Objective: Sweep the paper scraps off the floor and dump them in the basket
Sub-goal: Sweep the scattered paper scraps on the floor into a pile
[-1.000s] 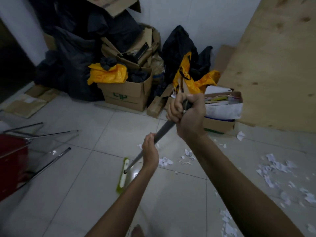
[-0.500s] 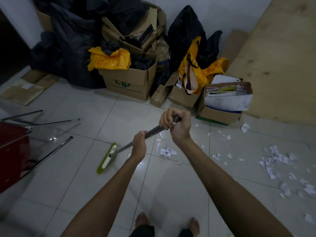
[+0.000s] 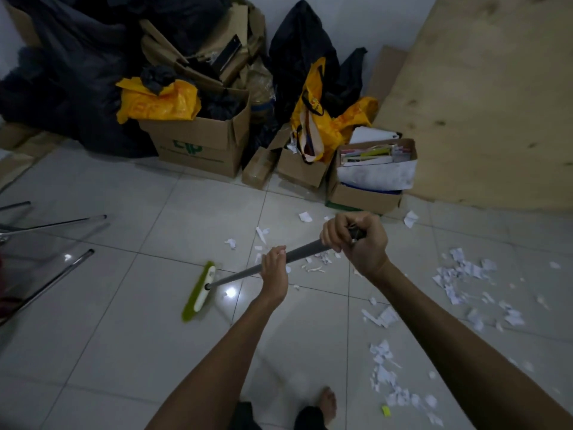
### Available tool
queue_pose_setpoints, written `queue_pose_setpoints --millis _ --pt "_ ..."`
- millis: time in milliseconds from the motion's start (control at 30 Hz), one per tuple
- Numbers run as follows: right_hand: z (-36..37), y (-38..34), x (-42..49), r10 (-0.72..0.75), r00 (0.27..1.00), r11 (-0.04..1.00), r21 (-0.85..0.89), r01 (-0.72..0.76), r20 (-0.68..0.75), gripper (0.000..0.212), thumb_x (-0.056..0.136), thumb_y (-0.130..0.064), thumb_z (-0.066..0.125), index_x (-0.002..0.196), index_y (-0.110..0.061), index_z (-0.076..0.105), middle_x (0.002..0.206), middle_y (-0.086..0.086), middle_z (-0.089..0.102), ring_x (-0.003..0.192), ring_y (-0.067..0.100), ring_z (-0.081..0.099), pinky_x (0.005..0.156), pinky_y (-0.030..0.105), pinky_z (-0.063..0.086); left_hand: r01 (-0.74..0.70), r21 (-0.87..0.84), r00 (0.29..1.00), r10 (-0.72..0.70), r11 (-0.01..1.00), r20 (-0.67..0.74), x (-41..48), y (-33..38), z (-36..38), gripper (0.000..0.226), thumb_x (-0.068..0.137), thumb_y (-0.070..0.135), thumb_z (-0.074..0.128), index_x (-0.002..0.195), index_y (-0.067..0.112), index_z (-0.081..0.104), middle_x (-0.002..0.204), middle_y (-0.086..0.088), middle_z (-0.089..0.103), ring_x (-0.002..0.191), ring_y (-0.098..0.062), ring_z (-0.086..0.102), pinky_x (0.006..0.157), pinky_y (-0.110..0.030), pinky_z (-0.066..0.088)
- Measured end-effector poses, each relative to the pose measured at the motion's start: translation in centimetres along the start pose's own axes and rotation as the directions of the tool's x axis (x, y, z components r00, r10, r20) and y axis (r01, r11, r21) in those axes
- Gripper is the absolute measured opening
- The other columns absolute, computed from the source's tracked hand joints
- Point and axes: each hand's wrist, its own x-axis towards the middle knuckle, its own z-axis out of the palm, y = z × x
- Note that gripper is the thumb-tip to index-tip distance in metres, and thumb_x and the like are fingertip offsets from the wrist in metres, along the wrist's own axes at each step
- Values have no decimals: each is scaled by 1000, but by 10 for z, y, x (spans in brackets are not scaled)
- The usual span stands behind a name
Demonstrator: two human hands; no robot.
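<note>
Tiled floor (image 3: 108, 321) is lying littered with paper scraps (image 3: 462, 274); left hand (image 3: 274, 271) and right hand (image 3: 359, 243) are gripping the broom (image 3: 198, 293), fingers (image 3: 333, 234) curled round its handle; sweeping looks barely started; no basket showing; dumping pending.

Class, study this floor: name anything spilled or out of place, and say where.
Torn white paper scraps litter the tiles, thickest right of the broom, more near the cardboard boxes. One small yellow-green bit lies among them.
</note>
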Motion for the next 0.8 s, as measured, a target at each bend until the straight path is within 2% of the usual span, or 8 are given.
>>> queue_pose_setpoints --millis 133,233,367,500,633,700,800 --pt "-41 -32 -15 20 1000 999 -47 -21 -19 28 68 -36 39 42 -27 42 40 -5 35 40 12 31 50 24 30 -56 10 998 56 998 31 -16 25 45 40 101 21 23 132 8 45 138 -15 44 131 -29 36 111 -43 29" --pt "-69 -52 -29 23 1000 995 -92 -24 -15 28 68 -38 41 43 -26 42 40 -4 34 41 13 30 49 25 29 -111 104 993 106 988 59 -28 37 78 39 101 15 23 132 7 44 137 -15 44 129 -29 37 110 -42 30" --pt "-114 -74 -52 28 999 989 -141 -34 -45 29 69 -37 32 43 -27 42 41 -4 33 41 14 29 50 28 27 -158 140 984 144 977 105 -42 52 128 40 101 15 21 132 4 43 136 -16 45 129 -30 37 110 -42 29" --pt "-158 -96 -78 37 996 987 -154 -49 -82 30 70 -38 31 43 -28 41 41 -5 34 41 13 30 50 26 28 -169 103 978 154 980 137 -58 69 179 41 102 17 20 130 -1 43 135 -19 45 128 -30 38 107 -32 27" --pt "-193 -122 -98 59 988 984 -156 -81 -142 36 75 -30 25 42 -26 40 40 -4 32 41 14 26 50 28 25 -169 113 971 145 979 192 -73 86 225 40 102 16 21 132 1 43 137 -17 44 129 -28 37 107 -31 27" --pt "-208 -133 -107 62 984 981 -171 -91 -168 41 76 -24 18 41 -26 39 39 -5 31 40 14 25 50 28 25 -125 43 971 113 991 209 -80 92 244 42 102 25 21 131 4 44 136 -16 46 128 -26 39 105 -28 30" --pt "-225 -150 -118 59 979 977 -188 -97 -196 41 75 -22 18 41 -26 39 38 -5 31 40 14 24 50 30 23 -80 -34 964 86 996 251 -92 105 269 45 102 30 22 132 5 44 138 -15 45 130 -26 38 104 -26 30"
